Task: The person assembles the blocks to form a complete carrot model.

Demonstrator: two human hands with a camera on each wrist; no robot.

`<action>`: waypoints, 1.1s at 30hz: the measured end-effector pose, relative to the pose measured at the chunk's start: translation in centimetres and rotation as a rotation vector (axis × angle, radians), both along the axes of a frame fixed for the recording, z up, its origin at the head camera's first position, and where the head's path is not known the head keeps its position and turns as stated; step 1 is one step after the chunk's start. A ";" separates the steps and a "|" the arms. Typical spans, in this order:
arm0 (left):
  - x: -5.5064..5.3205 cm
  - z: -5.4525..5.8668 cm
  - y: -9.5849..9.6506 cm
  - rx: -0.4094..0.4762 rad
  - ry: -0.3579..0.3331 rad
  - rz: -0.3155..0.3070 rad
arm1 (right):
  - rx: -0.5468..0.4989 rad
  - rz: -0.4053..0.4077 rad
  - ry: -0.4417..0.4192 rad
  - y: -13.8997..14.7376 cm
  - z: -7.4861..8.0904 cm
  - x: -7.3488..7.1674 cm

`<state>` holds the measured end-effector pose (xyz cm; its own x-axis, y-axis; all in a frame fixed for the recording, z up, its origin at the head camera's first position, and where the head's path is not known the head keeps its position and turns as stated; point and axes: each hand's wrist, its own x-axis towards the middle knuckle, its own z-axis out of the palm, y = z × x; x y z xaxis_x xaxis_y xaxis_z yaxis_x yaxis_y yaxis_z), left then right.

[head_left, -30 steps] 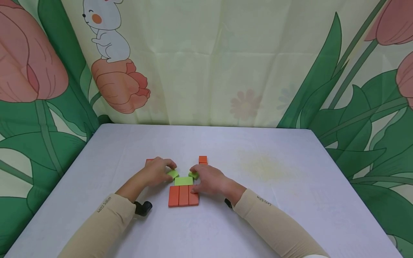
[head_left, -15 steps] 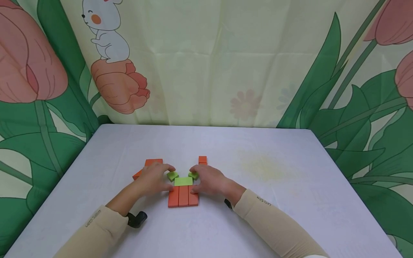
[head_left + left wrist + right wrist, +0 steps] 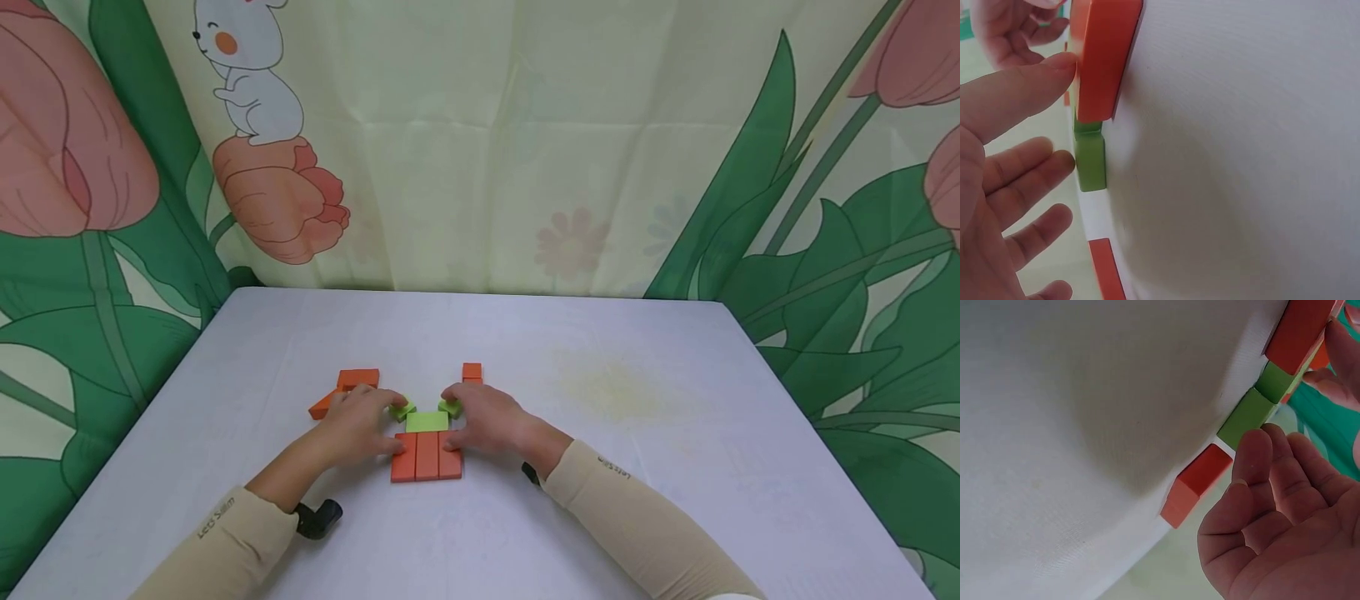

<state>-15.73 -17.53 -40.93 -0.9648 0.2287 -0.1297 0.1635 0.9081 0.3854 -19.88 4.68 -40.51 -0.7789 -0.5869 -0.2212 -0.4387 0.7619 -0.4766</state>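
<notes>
Three long orange blocks lie side by side, flat on the table. A green block lies across their far end, with a small green block off its left corner and another small green block off its right. My left hand has its thumb at the left orange block and fingertips at the left green block, fingers loosely extended. On the other side, my right hand has its thumb over the right orange block and bent fingertips against its green block.
Beyond the left hand lie two orange blocks, one straight and one slanted. Behind the right hand sits another orange block, partly hidden. A white-covered table extends to a patterned curtain.
The left hand has drawn back slightly to the left, uncovering the two orange blocks, and its thumb has come to the left orange block. The right hand stays in place.
</notes>
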 end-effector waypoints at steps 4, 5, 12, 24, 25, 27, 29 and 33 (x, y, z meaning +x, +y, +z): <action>0.0 0.1 0.0 -0.010 -0.005 0.001 | 0.011 -0.002 0.002 -0.1 0.1 -0.1; 0.0 0.1 0.0 -0.011 -0.005 0.001 | 0.013 0.001 0.004 -0.1 0.1 -0.1; 0.1 0.3 0.1 -0.021 -0.004 -0.007 | -0.050 -0.016 0.035 0.3 0.4 -0.8; 0.1 0.2 0.0 -0.019 0.020 -0.011 | -0.056 -0.170 0.085 2.5 -0.1 -4.6; 0.2 0.2 0.0 -0.019 0.019 -0.011 | -0.055 -0.179 0.078 2.7 -0.1 -4.8; 0.2 0.1 0.0 -0.020 0.018 -0.011 | -0.049 -0.189 0.058 2.9 -0.2 -5.0; 0.2 0.1 0.0 -0.021 0.017 -0.009 | -0.039 -0.191 0.043 3.0 -0.3 -5.2; 0.1 0.0 0.0 -0.023 0.017 -0.007 | -0.032 -0.182 0.018 2.9 -0.5 -5.5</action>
<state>-15.61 -17.57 -40.89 -0.9654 0.2324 -0.1186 0.1761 0.9157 0.3612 -25.34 7.62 -41.02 -0.8766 -0.4422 -0.1899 -0.3033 0.8140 -0.4954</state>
